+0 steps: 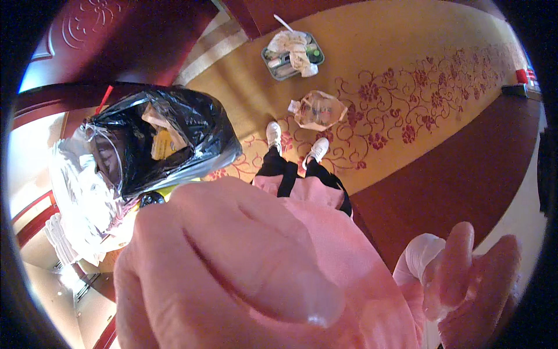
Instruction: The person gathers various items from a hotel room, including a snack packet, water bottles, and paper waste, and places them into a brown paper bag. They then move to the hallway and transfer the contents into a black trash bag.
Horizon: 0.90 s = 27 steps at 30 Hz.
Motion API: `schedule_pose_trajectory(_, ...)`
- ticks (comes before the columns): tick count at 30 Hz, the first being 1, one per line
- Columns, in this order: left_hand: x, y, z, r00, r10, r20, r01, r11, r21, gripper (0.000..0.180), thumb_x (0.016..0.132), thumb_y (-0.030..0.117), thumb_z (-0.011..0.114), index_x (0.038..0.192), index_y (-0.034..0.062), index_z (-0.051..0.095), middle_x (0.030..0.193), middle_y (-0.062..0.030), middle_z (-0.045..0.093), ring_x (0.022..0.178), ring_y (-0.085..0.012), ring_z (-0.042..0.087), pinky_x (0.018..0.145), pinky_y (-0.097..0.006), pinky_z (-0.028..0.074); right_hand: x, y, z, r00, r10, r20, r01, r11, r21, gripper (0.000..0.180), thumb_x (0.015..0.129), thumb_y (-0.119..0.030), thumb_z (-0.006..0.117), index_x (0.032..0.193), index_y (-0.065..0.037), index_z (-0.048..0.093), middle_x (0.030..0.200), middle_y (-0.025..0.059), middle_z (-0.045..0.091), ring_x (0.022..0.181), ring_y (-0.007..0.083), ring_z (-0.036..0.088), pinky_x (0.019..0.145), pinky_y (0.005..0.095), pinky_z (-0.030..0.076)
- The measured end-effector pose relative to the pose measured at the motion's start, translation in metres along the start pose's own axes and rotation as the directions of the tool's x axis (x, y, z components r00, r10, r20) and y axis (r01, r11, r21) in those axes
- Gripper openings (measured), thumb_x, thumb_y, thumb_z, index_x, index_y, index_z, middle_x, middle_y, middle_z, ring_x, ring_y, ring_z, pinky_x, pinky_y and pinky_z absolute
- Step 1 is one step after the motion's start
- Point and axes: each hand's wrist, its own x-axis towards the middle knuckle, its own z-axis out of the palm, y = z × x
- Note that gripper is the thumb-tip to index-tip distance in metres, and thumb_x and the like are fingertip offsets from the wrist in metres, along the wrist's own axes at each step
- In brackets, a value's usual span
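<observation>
My left hand (232, 256) fills the lower middle, very close to the camera. Its fingers are bent and pressed together, and what lies inside them, if anything, is hidden. At the lower right is my right hand (476, 291), with fingers apart and pointing up. Something thin and white (423, 253) shows beside its fingers; I cannot tell what it is. Behind the hands is my pink garment (331, 232). To the left stands a large black garbage bag (203, 128), its mouth open, with a yellow item (165, 144) and brown paper inside.
A grey-green tray (269, 63) of mixed items and a crumpled cloth (290, 43) sits on the patterned carpet. Nearer my white shoes (274, 135) lies a clear plastic bag (319, 110). White bags (81, 192) hang beside the black one. A dark red panel (133, 41) stands at the upper left.
</observation>
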Motion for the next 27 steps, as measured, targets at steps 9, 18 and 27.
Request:
schedule_pose_trajectory(9, -0.014, -0.011, -0.008, 0.998, 0.022, -0.054, -0.024, 0.999, -0.030, 0.009, 0.082, 0.009, 0.065, 0.090, 0.0071, 0.063, 0.079, -0.0059, 0.065, 0.068, -0.0161, 0.064, 0.057, -0.028, 0.049, 0.009, -0.025, 0.006, 0.995, 0.095, -0.023, -0.096, 0.994, -0.050, 0.024, 0.081, -0.013, 0.067, 0.060, -0.013, 0.055, 0.066, -0.0014, 0.057, 0.072, 0.0095, 0.049, 0.071, 0.0299, 0.029)
schedule_pose_trajectory(18, -0.017, -0.026, -0.005, 0.989, 0.128, -0.080, -0.132, 0.990, -0.046, 0.012, 0.080, 0.006, 0.067, 0.092, 0.0038, 0.065, 0.081, -0.0105, 0.067, 0.069, -0.0160, 0.065, 0.057, -0.028, 0.052, 0.016, -0.028, 0.024, 0.984, 0.179, 0.006, -0.177, 0.978, -0.107, 0.027, 0.080, -0.011, 0.067, 0.056, -0.014, 0.054, 0.061, -0.0031, 0.057, 0.070, 0.0078, 0.047, 0.069, 0.0290, 0.027)
schedule_pose_trajectory(27, -0.030, -0.066, -0.006, 0.818, -0.385, -0.427, 0.203, 0.889, -0.411, 0.013, 0.083, 0.002, 0.065, 0.096, 0.0020, 0.064, 0.088, -0.0087, 0.067, 0.076, -0.0132, 0.064, 0.063, -0.026, 0.052, 0.029, 0.062, -0.037, 0.830, -0.466, -0.307, 0.084, 0.649, -0.756, 0.037, 0.082, -0.001, 0.064, 0.117, -0.003, 0.051, 0.113, 0.0095, 0.058, 0.107, 0.0233, 0.055, 0.093, 0.0362, 0.042)
